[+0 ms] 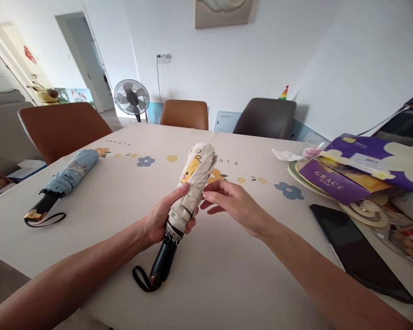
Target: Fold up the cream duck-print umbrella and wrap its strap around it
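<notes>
A folded cream umbrella with a yellow cartoon print is tilted over the middle of the table, its black handle and wrist loop toward me. My left hand is wrapped round its lower canopy, thumb on top. Beside the canopy's right edge is my right hand, fingers curved and a little apart, the fingertips at or just touching the fabric. I cannot tell whether they press on it. To the left lies a second folded umbrella, light blue, with a black and gold handle and a black strap.
The table has a printed flower cloth. On its right are a dark phone, a purple box, plates and a crumpled tissue. Chairs line the far and left sides, with a fan behind.
</notes>
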A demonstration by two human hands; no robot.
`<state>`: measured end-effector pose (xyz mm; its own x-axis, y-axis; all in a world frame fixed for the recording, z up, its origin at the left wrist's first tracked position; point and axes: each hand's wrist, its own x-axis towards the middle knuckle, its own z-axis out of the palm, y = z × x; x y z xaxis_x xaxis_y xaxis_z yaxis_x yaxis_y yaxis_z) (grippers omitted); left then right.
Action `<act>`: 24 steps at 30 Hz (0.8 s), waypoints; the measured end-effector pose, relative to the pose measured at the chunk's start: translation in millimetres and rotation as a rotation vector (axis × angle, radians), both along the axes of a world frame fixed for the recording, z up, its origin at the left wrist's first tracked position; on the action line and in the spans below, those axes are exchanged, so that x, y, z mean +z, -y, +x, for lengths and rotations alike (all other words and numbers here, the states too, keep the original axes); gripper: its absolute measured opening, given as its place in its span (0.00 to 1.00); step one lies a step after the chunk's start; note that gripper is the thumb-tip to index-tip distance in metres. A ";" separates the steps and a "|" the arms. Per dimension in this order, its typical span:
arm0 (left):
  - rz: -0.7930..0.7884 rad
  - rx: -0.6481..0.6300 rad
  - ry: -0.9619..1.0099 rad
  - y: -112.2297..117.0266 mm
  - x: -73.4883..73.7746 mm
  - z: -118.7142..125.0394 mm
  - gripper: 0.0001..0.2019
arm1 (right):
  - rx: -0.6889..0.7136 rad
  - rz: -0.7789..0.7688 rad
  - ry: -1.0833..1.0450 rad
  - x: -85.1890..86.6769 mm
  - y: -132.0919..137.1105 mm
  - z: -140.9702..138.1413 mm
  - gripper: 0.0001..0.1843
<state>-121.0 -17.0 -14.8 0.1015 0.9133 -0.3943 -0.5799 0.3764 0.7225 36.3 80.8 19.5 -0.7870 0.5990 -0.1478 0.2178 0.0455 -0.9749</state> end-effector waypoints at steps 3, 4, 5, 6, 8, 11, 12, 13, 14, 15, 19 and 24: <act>0.047 0.063 -0.027 -1.2 2.1 -1.7 0.24 | -0.026 -0.008 -0.015 -1.3 1.4 -0.2 0.17; 0.062 0.080 -0.046 -1.9 3.1 -2.9 0.24 | -0.030 -0.017 -0.013 -2.1 2.5 -0.3 0.18; 0.074 0.102 -0.066 -2.6 4.0 -4.4 0.24 | -0.026 -0.031 -0.007 -3.3 4.2 -0.6 0.20; 0.083 0.128 -0.083 -3.3 4.6 -5.9 0.22 | -0.017 -0.047 0.001 -4.6 6.5 -1.0 0.22; 0.117 0.169 -0.091 -4.4 4.5 -8.9 0.18 | 0.012 -0.081 0.014 -7.5 12.7 -2.3 0.26; 0.190 0.195 -0.088 -5.5 0.9 -11.0 0.11 | 0.072 -0.140 0.019 -11.9 23.0 -5.4 0.29; 0.213 0.203 -0.102 -5.6 -0.7 -10.8 0.11 | 0.082 -0.148 0.018 -13.6 25.9 -6.7 0.29; 0.235 0.217 -0.124 -5.6 -2.1 -10.0 0.12 | 0.084 -0.144 0.020 -15.5 28.3 -8.3 0.30; 0.254 0.238 -0.152 -5.4 -3.4 -8.7 0.14 | 0.077 -0.126 0.027 -17.8 30.1 -9.9 0.30; 0.270 0.258 -0.184 -5.0 -4.3 -7.1 0.16 | 0.063 -0.097 0.040 -20.4 31.3 -11.8 0.31; 0.292 0.271 -0.281 -3.1 -6.1 -1.1 0.22 | 0.006 -0.043 0.126 -31.9 30.6 -18.5 0.33; 0.299 0.303 -0.365 -7.2 -15.3 -5.6 0.28 | -0.051 -0.297 0.159 -38.4 17.6 -19.0 0.19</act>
